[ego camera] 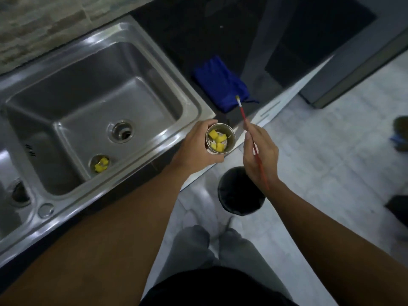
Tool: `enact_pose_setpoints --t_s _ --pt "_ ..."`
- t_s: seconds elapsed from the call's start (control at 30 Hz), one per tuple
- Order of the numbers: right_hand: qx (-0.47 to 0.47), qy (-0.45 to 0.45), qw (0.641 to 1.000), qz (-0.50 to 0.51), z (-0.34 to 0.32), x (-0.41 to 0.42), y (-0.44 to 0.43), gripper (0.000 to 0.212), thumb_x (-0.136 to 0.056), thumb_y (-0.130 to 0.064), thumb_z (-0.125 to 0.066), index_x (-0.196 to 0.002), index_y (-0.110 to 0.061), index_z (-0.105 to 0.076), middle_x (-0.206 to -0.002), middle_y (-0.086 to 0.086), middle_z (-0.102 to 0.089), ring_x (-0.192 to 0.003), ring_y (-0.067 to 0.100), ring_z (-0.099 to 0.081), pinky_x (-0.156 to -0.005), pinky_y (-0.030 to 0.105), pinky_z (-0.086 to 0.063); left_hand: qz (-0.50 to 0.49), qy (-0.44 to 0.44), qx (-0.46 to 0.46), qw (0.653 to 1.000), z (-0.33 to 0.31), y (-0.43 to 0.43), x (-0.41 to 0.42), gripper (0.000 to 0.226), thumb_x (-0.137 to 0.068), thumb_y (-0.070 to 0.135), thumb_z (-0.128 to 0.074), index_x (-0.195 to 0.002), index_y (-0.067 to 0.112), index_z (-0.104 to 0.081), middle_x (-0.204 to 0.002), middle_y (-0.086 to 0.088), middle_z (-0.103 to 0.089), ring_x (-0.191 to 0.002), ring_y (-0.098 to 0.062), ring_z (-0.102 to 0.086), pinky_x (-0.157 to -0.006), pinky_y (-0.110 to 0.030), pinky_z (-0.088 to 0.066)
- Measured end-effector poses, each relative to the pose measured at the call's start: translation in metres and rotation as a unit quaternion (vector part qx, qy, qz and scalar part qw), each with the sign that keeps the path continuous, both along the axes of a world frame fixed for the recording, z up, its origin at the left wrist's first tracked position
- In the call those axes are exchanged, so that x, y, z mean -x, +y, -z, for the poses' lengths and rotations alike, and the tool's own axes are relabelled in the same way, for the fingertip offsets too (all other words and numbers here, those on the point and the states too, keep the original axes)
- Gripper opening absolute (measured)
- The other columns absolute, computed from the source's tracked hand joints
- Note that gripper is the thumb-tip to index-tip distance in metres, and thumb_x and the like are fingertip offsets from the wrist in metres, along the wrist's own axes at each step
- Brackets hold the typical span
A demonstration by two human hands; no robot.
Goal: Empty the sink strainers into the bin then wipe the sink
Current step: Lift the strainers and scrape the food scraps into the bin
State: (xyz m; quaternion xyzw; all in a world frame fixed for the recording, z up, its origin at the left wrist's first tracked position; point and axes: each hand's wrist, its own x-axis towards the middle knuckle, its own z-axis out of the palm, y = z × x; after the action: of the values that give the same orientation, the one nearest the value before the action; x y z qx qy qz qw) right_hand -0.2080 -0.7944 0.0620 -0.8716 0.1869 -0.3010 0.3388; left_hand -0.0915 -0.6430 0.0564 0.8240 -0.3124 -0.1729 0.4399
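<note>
Sink station, seen from beside the person.

1. Left hand (196,146): fingers and thumb curled round a small steel strainer (231,134), gripping it upright by its side wall. It is held at the front right corner of the sink, about over the counter's front edge.
2. Yellow pieces (217,139): several chunks lying inside the held strainer, on its perforated bottom.
3. Right hand (262,157): fingers closed lightly on a thin red-handled brush (243,114), pinched pen-fashion. The bristle end points up and away, toward the counter; the tail of the handle runs back past the wrist. The hand is just beside the strainer, and the brush does not touch it.
4. Bin (238,195): black, round, mouth open, standing on the pale tiled floor (331,151) in front of the cabinet, below the right hand.
5. Sink (99,89): stainless steel, two basins. The larger basin has an open drain hole (121,132).
6. Second strainer (93,161): resting on the floor of that basin near its front wall, holding yellow scraps (101,166).
7. Left basin (6,173): only partly in view.
8. Blue cloth (223,85): folded, lying on the dark counter (187,29) right of the sink, near the front edge.
</note>
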Motion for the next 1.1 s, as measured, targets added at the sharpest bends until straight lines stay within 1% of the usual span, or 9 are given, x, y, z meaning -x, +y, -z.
enact_pose_setpoints --t_s 0.07,0.13,0.37,0.57,0.67,0.73,0.83,1.0,1.1 --pt "-0.012 0.006 1.000 0.018 0.012 0.025 -0.015 0.031 -0.101 -0.003 -0.050 -0.129 0.002 -0.063 -0.124 0.012 -0.068 -0.113 0.014 -0.064 -0.099 0.026 -0.051 0.009 0.008 -0.007 1.000 0.010 -0.021 0.015 0.088 -0.053 0.029 -0.090 -0.133 0.024 -0.052 -0.124 0.005 -0.057 -0.115 -0.012 -0.057 -0.095 -0.033 -0.053" --pt "-0.023 0.032 0.998 0.041 0.027 0.051 -0.030 0.031 -0.102 -0.008 -0.050 -0.130 -0.001 -0.063 -0.125 0.010 -0.068 -0.113 0.014 -0.065 -0.100 0.029 -0.053 0.016 0.019 -0.020 0.999 0.025 -0.040 0.031 0.086 -0.053 0.032 -0.088 -0.131 0.026 -0.054 -0.122 0.007 -0.056 -0.113 -0.014 -0.058 -0.092 -0.037 -0.056" --pt "-0.066 0.122 0.989 0.046 0.093 0.137 -0.058 0.030 -0.098 -0.005 -0.056 -0.125 -0.007 -0.068 -0.119 0.005 -0.072 -0.107 0.014 -0.068 -0.092 0.036 -0.058 0.080 0.041 -0.092 0.992 0.118 -0.084 0.072 0.089 -0.059 0.034 -0.092 -0.135 0.025 -0.047 -0.127 0.005 -0.054 -0.117 -0.012 -0.054 -0.090 -0.026 -0.056" --pt "-0.103 0.132 0.983 0.076 0.133 0.175 -0.052 0.028 -0.096 -0.015 -0.057 -0.118 -0.005 -0.072 -0.116 0.007 -0.074 -0.105 0.017 -0.071 -0.095 0.029 -0.056 0.111 0.044 -0.144 0.982 0.196 -0.106 0.092 0.086 -0.060 0.028 -0.091 -0.135 0.025 -0.047 -0.128 0.002 -0.057 -0.120 -0.016 -0.052 -0.094 -0.031 -0.054" --pt "-0.119 0.152 0.979 0.058 0.154 0.181 -0.053 0.029 -0.099 -0.020 -0.056 -0.118 -0.006 -0.073 -0.116 0.005 -0.073 -0.106 0.013 -0.070 -0.097 0.026 -0.054 0.137 0.050 -0.175 0.974 0.230 -0.115 0.096 0.090 -0.063 0.030 -0.091 -0.139 0.024 -0.044 -0.133 0.000 -0.055 -0.123 -0.017 -0.049 -0.091 -0.023 -0.048" --pt "-0.126 0.176 0.975 0.046 0.170 0.181 -0.056 0.028 -0.098 -0.018 -0.057 -0.117 -0.008 -0.074 -0.115 0.003 -0.074 -0.104 0.013 -0.071 -0.097 0.025 -0.055 0.151 0.054 -0.187 0.969 0.248 -0.121 0.099 0.090 -0.065 0.029 -0.091 -0.141 0.024 -0.043 -0.136 -0.001 -0.054 -0.125 -0.017 -0.049 -0.092 -0.022 -0.046" --pt "-0.142 0.201 0.969 0.026 0.197 0.177 -0.063 0.025 -0.091 -0.008 -0.066 -0.115 -0.010 -0.075 -0.112 0.001 -0.075 -0.098 0.011 -0.072 -0.096 0.015 -0.052 0.177 0.066 -0.201 0.961 0.267 -0.131 0.101 0.087 -0.068 0.027 -0.089 -0.142 0.021 -0.043 -0.138 -0.003 -0.053 -0.128 -0.019 -0.048 -0.100 -0.031 -0.052" --pt "-0.181 0.221 0.958 0.015 0.239 0.172 -0.074 0.026 -0.092 -0.008 -0.065 -0.116 -0.013 -0.074 -0.111 0.000 -0.075 -0.095 0.009 -0.072 -0.091 0.020 -0.057 0.201 0.066 -0.225 0.951 0.293 -0.142 0.102 0.086 -0.069 0.026 -0.089 -0.142 0.020 -0.043 -0.139 -0.003 -0.052 -0.129 -0.020 -0.048 -0.101 -0.029 -0.048" --pt "-0.218 0.241 0.945 0.030 0.258 0.170 -0.080 0.026 -0.094 -0.014 -0.062 -0.115 -0.020 -0.074 -0.108 -0.006 -0.075 -0.089 -0.003 -0.066 -0.085 0.006 -0.050 0.210 0.067 -0.242 0.945 0.305 -0.144 0.101 0.087 -0.069 0.026 -0.089 -0.143 0.020 -0.043 -0.140 -0.003 -0.052 -0.130 -0.022 -0.048 -0.104 -0.036 -0.050"
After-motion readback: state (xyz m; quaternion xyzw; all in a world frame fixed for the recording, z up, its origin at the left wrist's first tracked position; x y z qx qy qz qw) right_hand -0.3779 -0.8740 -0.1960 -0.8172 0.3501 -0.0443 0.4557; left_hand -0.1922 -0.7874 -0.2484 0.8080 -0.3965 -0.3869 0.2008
